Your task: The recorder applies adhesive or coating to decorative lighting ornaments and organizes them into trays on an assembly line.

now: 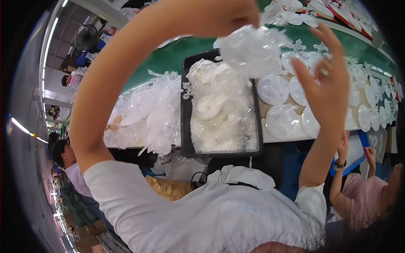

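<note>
Above the far end of the black tray, my left hand is closed, its fingertips at the upper edge of a clear round plastic ornament. Motion smears this piece, and its exact shape is hard to make out. My right hand is raised to the right of it, thumb and forefinger wide apart, with nothing visible between them. White sparkling granules fill the tray, and a pale round disc lies on them. More clear pieces show just beyond my left hand.
A heap of clear plastic pieces lies left of the tray. On the right, rows of round glittery ornaments rest on a board, some with snowflake tops. A green surface runs behind. A co-worker in pink sits to the right.
</note>
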